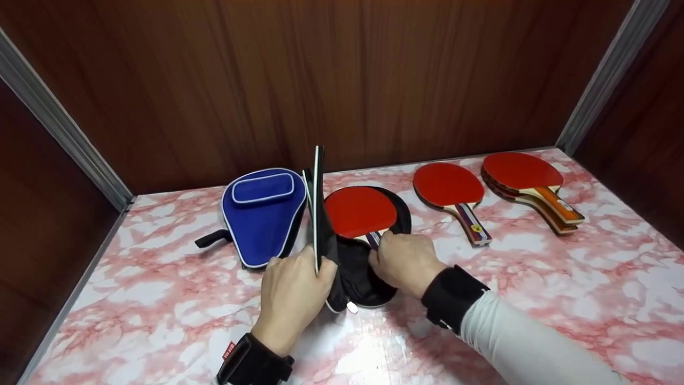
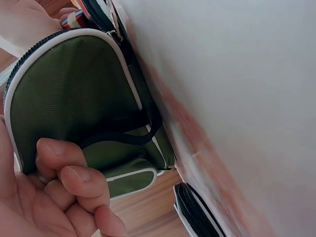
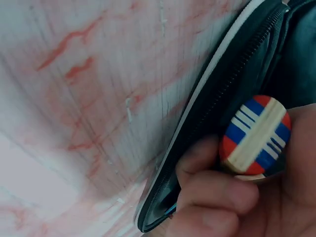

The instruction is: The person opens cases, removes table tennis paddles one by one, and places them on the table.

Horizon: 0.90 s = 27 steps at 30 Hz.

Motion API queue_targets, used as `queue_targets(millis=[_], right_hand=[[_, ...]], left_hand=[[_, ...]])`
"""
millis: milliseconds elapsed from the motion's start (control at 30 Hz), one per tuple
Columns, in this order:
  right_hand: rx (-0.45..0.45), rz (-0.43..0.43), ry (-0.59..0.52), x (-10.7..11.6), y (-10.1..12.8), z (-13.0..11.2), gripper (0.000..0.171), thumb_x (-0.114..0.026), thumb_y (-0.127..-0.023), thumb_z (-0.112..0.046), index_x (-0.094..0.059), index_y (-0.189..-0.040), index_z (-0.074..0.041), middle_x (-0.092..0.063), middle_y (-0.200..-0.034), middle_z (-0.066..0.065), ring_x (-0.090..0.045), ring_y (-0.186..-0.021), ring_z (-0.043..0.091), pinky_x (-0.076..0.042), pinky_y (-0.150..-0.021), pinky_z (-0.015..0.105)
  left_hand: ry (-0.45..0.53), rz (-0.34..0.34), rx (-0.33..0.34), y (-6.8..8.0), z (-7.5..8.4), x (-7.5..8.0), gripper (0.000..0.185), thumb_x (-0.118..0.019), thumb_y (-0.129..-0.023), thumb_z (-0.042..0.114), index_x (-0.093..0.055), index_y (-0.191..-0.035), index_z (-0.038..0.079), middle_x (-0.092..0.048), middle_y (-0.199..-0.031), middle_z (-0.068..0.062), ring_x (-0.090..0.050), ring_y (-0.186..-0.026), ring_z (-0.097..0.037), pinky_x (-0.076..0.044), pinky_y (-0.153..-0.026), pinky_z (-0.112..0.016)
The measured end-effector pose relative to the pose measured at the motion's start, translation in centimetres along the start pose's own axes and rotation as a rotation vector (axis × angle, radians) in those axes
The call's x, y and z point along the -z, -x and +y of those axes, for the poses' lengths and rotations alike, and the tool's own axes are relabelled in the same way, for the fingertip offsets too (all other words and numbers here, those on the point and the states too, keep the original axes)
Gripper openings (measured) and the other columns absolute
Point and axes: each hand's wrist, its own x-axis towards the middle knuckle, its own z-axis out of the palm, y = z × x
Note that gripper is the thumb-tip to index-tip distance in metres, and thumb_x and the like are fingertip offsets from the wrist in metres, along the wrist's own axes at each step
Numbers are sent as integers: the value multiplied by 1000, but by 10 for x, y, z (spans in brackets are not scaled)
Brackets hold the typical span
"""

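Note:
An unzipped paddle case stands with its cover point(image 2: 74, 94) raised; the outside is green with white piping, the lining point(image 1: 359, 267) black. My left hand point(image 1: 294, 286) grips the edge of that cover and holds it up on the left side. Inside the case lies a red table tennis paddle point(image 1: 360, 211). Its handle is in my right hand point(image 1: 409, 261), and the striped butt end point(image 3: 256, 134) shows between thumb and fingers in the right wrist view. Part of the handle is hidden by the hand in the head view.
Left of the green case lies a blue paddle case point(image 1: 262, 219) with a black strap point(image 1: 212, 238). To the right rest a single red paddle point(image 1: 448, 184) and a stacked pair of paddles point(image 1: 523, 171). A brown wood panel point(image 1: 342, 80) closes off the marbled table's point(image 1: 160, 299) back.

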Motion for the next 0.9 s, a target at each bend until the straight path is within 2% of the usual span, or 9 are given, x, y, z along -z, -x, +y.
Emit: queue_targets(millis=[133,367,467,567,800,900], right_hand=[[5,56,35,-1,4,-1,40,-67,-107,-33,-66,-100,7,-67,-69,20,-72,-67,42,-59,-60,57],[7,54,21,5,7,13,45,-65,-109,-32,-69,-119,12,-69,-72,21,-72,-68,44,-59,-59,59],[25,83,-11,10,8,24,41,-67,-106,-30,-68,-117,10,-67,-70,19,-72,-67,43,-58,-58,60],[52,120,-40,14,9,35,34,-69,-104,-28,-66,-107,6,-65,-67,16,-71,-65,44,-58,-57,60],[99,77,-104,16,14,53,28,-69,-106,-27,-58,-95,-3,-57,-67,7,-69,-66,39,-57,-61,56],[118,105,-105,15,21,59,29,-69,-106,-26,-57,-94,-3,-53,-65,5,-67,-63,37,-54,-57,54]], left_hand=[[1,-2,4,1,0,0,31,-66,-98,21,-52,-71,14,-59,-58,-7,-67,-66,-44,-47,-77,-50],[-5,14,-7,0,0,-1,31,-66,-97,21,-52,-71,14,-60,-59,-9,-68,-66,-44,-48,-77,-51],[-4,12,-8,1,1,-1,30,-66,-97,21,-52,-71,14,-61,-60,-9,-68,-66,-44,-48,-77,-51],[-3,12,-10,1,1,-1,30,-66,-97,21,-52,-71,14,-60,-59,-8,-68,-66,-43,-48,-77,-50],[-6,17,-21,1,1,0,31,-66,-97,21,-51,-71,15,-57,-58,-5,-66,-63,-41,-46,-75,-49],[-8,20,-25,1,2,0,30,-67,-97,21,-52,-71,15,-58,-58,-6,-66,-63,-41,-46,-75,-49]])
